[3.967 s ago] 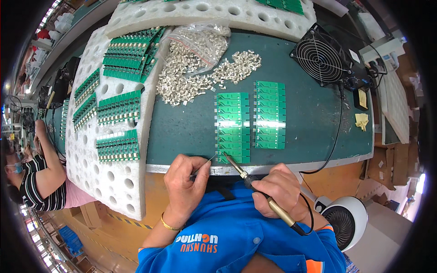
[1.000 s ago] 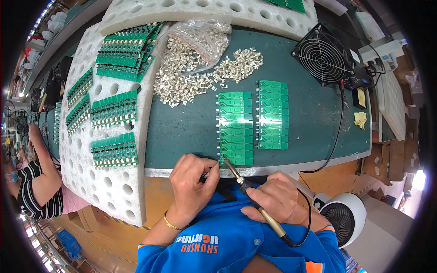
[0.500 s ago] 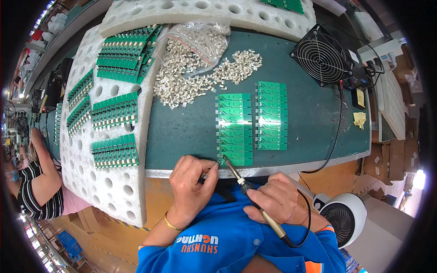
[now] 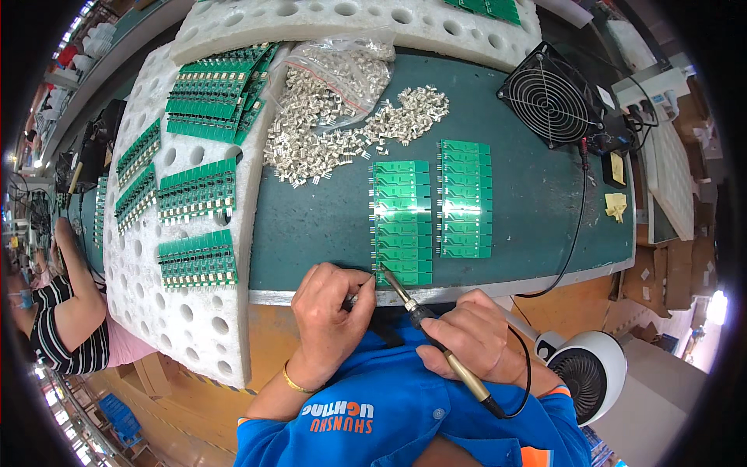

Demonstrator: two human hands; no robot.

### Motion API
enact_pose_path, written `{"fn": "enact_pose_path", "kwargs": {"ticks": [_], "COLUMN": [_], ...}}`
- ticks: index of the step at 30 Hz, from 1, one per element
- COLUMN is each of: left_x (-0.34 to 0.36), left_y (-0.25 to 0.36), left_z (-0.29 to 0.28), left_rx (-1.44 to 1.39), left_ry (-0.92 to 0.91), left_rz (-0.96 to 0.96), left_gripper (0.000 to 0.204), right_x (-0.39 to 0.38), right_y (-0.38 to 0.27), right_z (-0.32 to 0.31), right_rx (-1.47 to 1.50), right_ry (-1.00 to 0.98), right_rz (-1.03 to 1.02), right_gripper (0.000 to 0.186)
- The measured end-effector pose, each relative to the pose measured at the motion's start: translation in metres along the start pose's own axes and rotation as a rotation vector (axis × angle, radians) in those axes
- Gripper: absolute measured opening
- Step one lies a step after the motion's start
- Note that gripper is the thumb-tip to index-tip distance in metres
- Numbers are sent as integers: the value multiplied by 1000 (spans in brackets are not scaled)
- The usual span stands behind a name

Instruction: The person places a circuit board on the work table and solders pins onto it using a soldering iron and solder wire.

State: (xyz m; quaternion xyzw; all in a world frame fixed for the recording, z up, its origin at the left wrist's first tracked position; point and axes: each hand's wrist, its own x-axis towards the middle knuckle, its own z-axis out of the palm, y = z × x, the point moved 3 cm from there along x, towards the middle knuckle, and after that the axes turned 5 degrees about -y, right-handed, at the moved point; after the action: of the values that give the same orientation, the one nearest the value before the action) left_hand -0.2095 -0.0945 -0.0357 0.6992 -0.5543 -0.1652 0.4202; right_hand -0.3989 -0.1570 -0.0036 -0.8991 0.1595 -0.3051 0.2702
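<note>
so compared to 4 seconds back, the left hand (image 4: pixel 331 311) has crept closer to the lower left corner of the circuit board (image 4: pixel 401 226), while the tip of the soldering iron (image 4: pixel 467 377) sits on about the same spot. that hand is closed, thumb and finger pinched, looks like on a thin wire (image 4: pixel 373 273), though it barely shows. the right hand (image 4: pixel 469 335) is wrapped around the iron's handle, which slants up and left, my guess so the tip gets in without blocking the view. the board lies flat on the green bench (image 4: pixel 537 226), near end right by the front edge, pins (image 4: pixel 373 218) facing left, probably for easy reach from that side. a 2nd board (image 4: pixel 465 198) lies just to its right. looks-wise: bright green, 1 long panel of repeated sections, notches down the right side, glare across the middle.
</note>
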Motion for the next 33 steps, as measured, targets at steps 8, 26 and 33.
{"fn": "enact_pose_path", "kwargs": {"ticks": [8,26,33], "left_x": [0,3,3], "left_y": [-1,1,1], "left_z": [1,1,1], "left_rx": [-21,-5,1], "left_ry": [-3,-29,-25], "left_rz": [3,-11,5], "left_gripper": [14,13,13], "right_x": [1,1,1], "right_y": [-2,2,0], "right_z": [-1,0,-2], "right_rx": [-2,14,22], "right_ry": [-19,16,1], "right_rz": [-12,14,21], "right_gripper": [34,29,28]}}
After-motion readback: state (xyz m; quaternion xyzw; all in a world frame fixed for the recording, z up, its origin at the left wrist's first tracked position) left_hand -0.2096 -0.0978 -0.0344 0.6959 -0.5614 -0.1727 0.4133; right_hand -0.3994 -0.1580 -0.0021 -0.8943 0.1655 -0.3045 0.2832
